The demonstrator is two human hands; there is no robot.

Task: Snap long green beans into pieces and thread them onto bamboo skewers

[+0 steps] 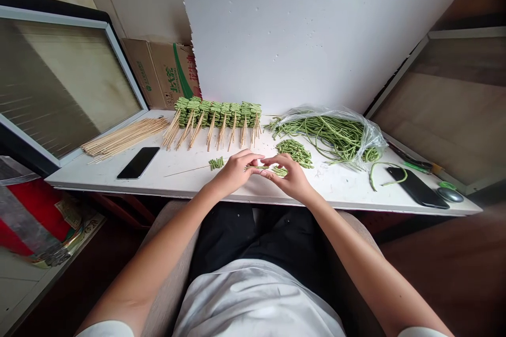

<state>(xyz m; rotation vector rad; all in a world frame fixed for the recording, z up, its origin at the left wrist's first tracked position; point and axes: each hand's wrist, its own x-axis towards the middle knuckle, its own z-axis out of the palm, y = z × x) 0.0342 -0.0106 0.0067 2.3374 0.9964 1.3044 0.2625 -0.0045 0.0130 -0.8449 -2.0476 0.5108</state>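
Observation:
My left hand point(236, 170) and my right hand point(290, 175) meet over the near edge of the white table point(118, 181). Both are closed, pinching a few short green bean pieces point(272, 169) between their fingertips. A thin bamboo skewer point(190, 170) with a small bunch of bean pieces threaded on it point(216, 162) lies just left of my left hand. A small heap of cut bean pieces point(295, 150) sits just beyond my right hand.
A row of finished bean skewers point(217, 118) lies at the back, bare skewers point(124, 137) to the left, a black phone point(138, 162) near them. Long beans in a plastic bag point(336, 131), another phone point(417, 187), scissors point(415, 163) lie right. A white foam board point(308, 37) stands behind.

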